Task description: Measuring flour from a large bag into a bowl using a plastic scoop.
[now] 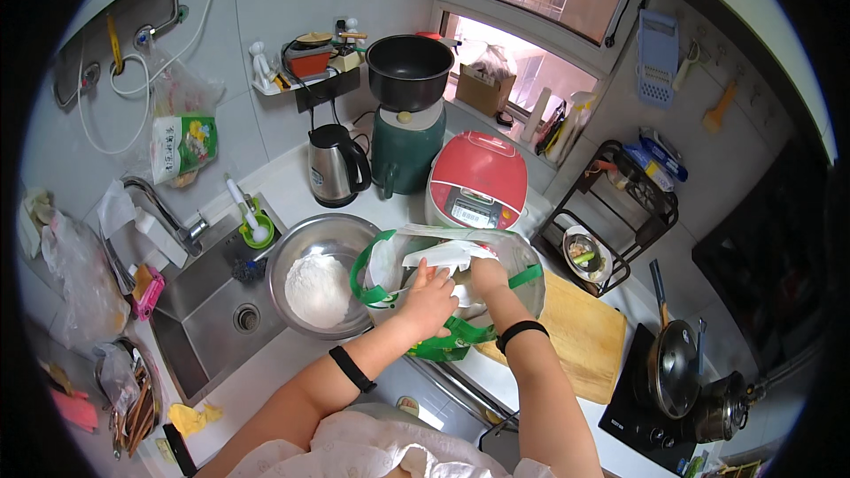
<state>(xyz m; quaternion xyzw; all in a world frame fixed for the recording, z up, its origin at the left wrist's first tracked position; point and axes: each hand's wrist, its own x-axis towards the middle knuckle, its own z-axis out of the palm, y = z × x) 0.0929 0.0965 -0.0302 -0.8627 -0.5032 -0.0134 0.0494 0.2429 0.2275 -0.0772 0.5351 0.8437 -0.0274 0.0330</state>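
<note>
A clear plastic bag with green handles (528, 276) stands open at the counter's front edge. My right hand (487, 277) reaches down into it, with the fingers mostly hidden. At the bag's mouth is my left hand (430, 297), its thumb raised against a crumpled white wrapper (441, 255); whether it grips the wrapper is unclear. Other contents of the bag are partly covered by my hands. Just left of the bag, a steel mixing bowl (365, 231) holds a mound of white powder (317, 292) that looks like flour.
A wooden cutting board (584, 338) lies to the right, before a black cooktop (627, 405) with a lidded pan (676, 368). Behind the bag stand a red rice cooker (481, 162), a green appliance (408, 146) under a black pot (408, 79), and an electric kettle (330, 169). The sink (206, 318) is leftward.
</note>
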